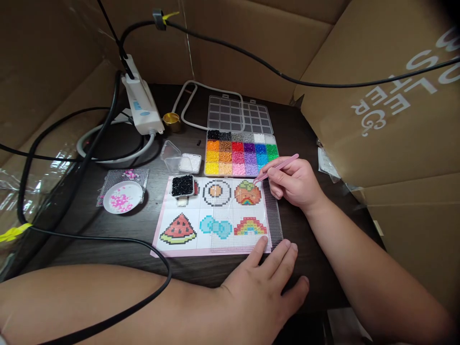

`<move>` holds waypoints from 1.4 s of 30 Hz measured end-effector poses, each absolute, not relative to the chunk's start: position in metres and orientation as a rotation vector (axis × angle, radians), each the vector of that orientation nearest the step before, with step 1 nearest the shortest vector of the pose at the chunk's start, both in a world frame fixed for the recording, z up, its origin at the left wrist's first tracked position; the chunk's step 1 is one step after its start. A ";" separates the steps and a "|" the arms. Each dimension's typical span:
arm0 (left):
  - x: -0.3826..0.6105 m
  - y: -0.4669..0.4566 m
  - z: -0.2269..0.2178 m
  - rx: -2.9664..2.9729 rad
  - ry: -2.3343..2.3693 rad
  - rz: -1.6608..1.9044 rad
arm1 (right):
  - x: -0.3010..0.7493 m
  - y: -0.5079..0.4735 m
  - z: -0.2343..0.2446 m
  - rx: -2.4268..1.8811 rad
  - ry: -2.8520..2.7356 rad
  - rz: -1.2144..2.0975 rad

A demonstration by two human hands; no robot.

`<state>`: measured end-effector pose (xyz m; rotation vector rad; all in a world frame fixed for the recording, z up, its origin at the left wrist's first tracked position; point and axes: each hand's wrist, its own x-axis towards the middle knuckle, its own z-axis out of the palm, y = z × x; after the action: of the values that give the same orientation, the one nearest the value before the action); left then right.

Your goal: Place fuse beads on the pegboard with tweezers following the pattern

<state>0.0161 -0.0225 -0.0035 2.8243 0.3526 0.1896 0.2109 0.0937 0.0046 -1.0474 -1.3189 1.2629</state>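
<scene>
In my right hand (293,182) I grip a pair of pink tweezers (283,164), fingers closed around it. Its tips are over the upper right edge of the orange fruit picture (247,194). My left hand (264,280) lies palm down with fingers spread, fingertips at the lower right edge of a clear pegboard (275,215). The pegboard covers the right part of a printed pattern sheet (179,249), which shows a watermelon slice (178,231), a fried egg (216,191), a blue bow (206,224) and a rainbow (250,227). Whether the tips hold a bead is too small to tell.
Behind the sheet stands an open box of coloured beads (237,146). A black bead tray (182,186), a white bead tray (190,163) and a white dish (122,211) with pink beads are to the left. Further back are a power strip (142,103), cables and cardboard walls (247,43).
</scene>
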 end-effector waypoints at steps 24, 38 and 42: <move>0.022 -0.022 0.080 2.822 0.326 0.217 | 0.195 0.052 0.076 -0.940 -1.200 0.887; -0.050 -0.002 0.043 2.344 1.484 0.595 | 0.183 -0.027 -0.001 -1.597 -1.385 0.431; -0.055 -0.001 0.030 2.297 1.518 0.608 | 0.167 -0.035 -0.012 -1.700 -1.500 0.272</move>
<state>-0.0552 -0.0012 0.0302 2.2970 1.5184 0.6078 0.1674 -0.0351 -0.0118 -1.7001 -1.4998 0.2717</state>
